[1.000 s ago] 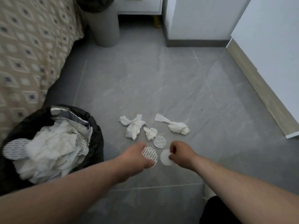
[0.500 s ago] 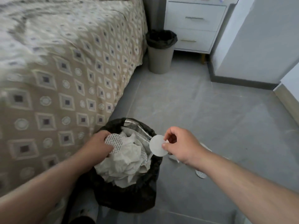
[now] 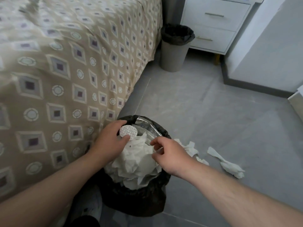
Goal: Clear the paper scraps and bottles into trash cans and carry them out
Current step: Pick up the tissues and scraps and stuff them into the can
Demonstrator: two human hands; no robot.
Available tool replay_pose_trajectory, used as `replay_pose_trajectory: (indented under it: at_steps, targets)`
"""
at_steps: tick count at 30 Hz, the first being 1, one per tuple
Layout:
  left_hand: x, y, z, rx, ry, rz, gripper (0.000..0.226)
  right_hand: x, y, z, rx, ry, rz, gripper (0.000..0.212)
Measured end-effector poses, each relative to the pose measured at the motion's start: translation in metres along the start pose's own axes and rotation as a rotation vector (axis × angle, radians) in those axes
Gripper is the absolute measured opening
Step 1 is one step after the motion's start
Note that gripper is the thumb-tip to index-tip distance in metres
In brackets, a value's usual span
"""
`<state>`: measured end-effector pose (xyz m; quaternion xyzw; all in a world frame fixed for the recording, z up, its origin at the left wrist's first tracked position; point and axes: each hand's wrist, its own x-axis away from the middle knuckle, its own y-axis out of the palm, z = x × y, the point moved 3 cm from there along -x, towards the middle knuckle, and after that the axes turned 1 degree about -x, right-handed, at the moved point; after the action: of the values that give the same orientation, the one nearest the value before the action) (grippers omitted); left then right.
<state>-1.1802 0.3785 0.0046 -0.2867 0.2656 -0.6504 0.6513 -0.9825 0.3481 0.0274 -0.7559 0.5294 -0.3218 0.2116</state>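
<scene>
A trash can with a black liner (image 3: pixel 139 199) stands by the bed, heaped with crumpled white paper (image 3: pixel 137 159) and a silvery wrapper (image 3: pixel 147 128). My left hand (image 3: pixel 109 141) hovers over its far left rim, pinching a round printed paper disc (image 3: pixel 128 131) between thumb and fingers. My right hand (image 3: pixel 170 154) is above the can's right side, fingers apart, with nothing in it. Crumpled tissue scraps (image 3: pixel 191 149) (image 3: pixel 229 164) lie on the floor just right of the can.
A bed with a patterned beige cover (image 3: pixel 65 79) fills the left. A second grey bin with a black liner (image 3: pixel 175 49) stands at the bed's far corner beside a white drawer unit (image 3: pixel 214 23). White wall panels (image 3: pixel 270 46) border the grey tiled floor at the right.
The white disc that my right hand held over the can is gone from its fingers, which have spread. My left hand still holds the printed disc, now higher over the rim.
</scene>
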Motion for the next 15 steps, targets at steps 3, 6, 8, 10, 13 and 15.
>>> replay_pose_trajectory:
  at_steps: [3,6,8,10,13,15]
  targets:
    - [0.019,-0.012,0.026,-0.152,0.162,0.0,0.065,0.011,-0.013,0.015,0.023,0.008,0.026,0.027]
    - [0.037,-0.017,0.06,-0.151,0.287,-0.129,0.075,0.032,-0.037,0.047,0.045,0.061,0.027,0.026]
    - [0.042,-0.009,0.088,-0.203,0.355,-0.257,0.081,0.05,-0.058,0.075,0.097,0.11,0.025,0.029]
    - [0.047,0.01,0.115,-0.285,0.402,-0.398,0.094,0.069,-0.08,0.108,0.142,0.175,0.025,0.03]
    - [0.056,0.061,0.148,-0.388,0.497,-0.576,0.111,0.086,-0.106,0.171,0.191,0.309,0.039,0.029]
    - [0.062,0.105,0.166,-0.321,0.517,-0.645,0.108,0.093,-0.115,0.213,0.192,0.407,0.087,0.027]
